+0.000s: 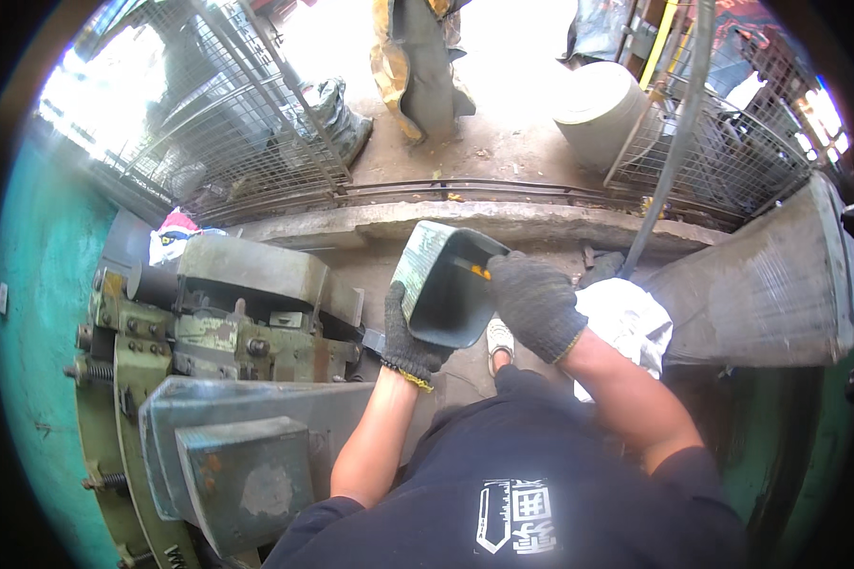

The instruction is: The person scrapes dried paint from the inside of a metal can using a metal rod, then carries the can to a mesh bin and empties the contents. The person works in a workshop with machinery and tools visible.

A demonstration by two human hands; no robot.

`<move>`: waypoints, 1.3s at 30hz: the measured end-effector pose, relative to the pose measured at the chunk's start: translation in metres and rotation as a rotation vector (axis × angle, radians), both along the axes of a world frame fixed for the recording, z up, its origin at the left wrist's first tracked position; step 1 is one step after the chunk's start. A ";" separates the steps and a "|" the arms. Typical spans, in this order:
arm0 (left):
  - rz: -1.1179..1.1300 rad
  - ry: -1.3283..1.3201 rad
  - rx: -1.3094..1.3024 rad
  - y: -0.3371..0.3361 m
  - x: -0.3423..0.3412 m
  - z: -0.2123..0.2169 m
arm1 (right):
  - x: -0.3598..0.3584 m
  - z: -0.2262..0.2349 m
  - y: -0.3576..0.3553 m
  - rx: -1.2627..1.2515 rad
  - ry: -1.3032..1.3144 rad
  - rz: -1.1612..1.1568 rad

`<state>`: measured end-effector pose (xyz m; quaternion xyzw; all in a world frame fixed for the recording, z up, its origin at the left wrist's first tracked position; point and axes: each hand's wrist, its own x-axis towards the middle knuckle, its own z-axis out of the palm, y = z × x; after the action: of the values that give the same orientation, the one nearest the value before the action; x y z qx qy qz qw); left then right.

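Note:
In front of my body, a grey-green box-shaped container (pixel 425 275) with rounded corners is tilted, its open mouth toward me. My left hand (pixel 408 332), in a dark knitted glove with a yellow cuff edge, is closed on its left side wall. My right hand (pixel 539 302), gloved the same way, is closed at the container's right rim. From its fingers a slim tool (pixel 481 272) with an orange part and a thin grey, blade-like end reaches across the mouth. Its exact kind is hidden by the glove.
A green machine (pixel 223 343) with springs and bolts stands at my left, beside a large grey-green bin (pixel 242 484). At my right are a white sack (pixel 626 327) and a big grey bin (pixel 759 284). Beyond a concrete ledge (pixel 503 220) are wire cages (pixel 209 123) and a pale drum (pixel 600 114).

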<state>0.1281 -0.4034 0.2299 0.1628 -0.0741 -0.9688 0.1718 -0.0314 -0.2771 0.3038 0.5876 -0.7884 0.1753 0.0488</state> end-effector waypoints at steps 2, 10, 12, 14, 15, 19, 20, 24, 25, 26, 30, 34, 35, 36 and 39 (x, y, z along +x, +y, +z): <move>0.039 -0.042 -0.105 -0.037 -0.031 -0.002 | -0.025 0.002 -0.051 0.128 -0.048 0.038; 0.214 -0.248 -0.844 -0.200 -0.125 0.002 | -0.126 0.015 -0.249 0.406 0.040 0.314; 0.252 -0.172 -0.675 -0.246 -0.148 -0.012 | -0.144 0.005 -0.292 0.366 0.001 0.344; 0.275 -0.221 -0.742 -0.290 -0.161 -0.026 | -0.162 0.004 -0.337 0.424 -0.037 0.398; 0.277 -0.255 -0.854 -0.312 -0.173 -0.026 | -0.172 0.004 -0.361 0.428 -0.086 0.362; 0.273 -0.153 -0.881 -0.403 -0.207 -0.019 | -0.211 0.006 -0.449 0.270 -0.171 0.322; 0.252 -0.014 -0.606 -0.429 -0.212 -0.022 | -0.217 0.020 -0.469 0.255 -0.178 0.320; 0.264 -0.011 -0.542 -0.513 -0.236 -0.012 | -0.228 0.050 -0.547 0.204 -0.062 0.242; 0.271 -0.033 -0.600 -0.534 -0.244 -0.006 | -0.229 0.053 -0.562 0.187 -0.031 0.220; 0.289 -0.089 -0.702 -0.550 -0.252 0.000 | -0.230 0.060 -0.577 0.144 -0.010 0.184; 0.316 0.195 -0.310 -0.613 -0.266 0.027 | -0.231 0.072 -0.650 0.217 0.130 0.138; 0.251 0.214 -0.128 -0.633 -0.267 0.069 | -0.229 0.077 -0.702 0.272 0.233 0.112; 0.226 0.224 -0.073 -0.634 -0.262 0.073 | -0.229 0.079 -0.711 0.325 0.217 0.143; 0.292 0.088 -0.078 -0.640 -0.270 0.085 | -0.231 0.087 -0.723 0.376 0.204 0.173; 0.449 -0.336 -1.088 -0.650 -0.275 0.087 | -0.239 0.086 -0.738 0.415 0.077 0.208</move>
<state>-0.1474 -1.0531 0.3166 0.2138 -0.5481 -0.6932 0.4164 -0.2705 -1.0153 0.3902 0.6695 -0.7402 -0.0087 -0.0615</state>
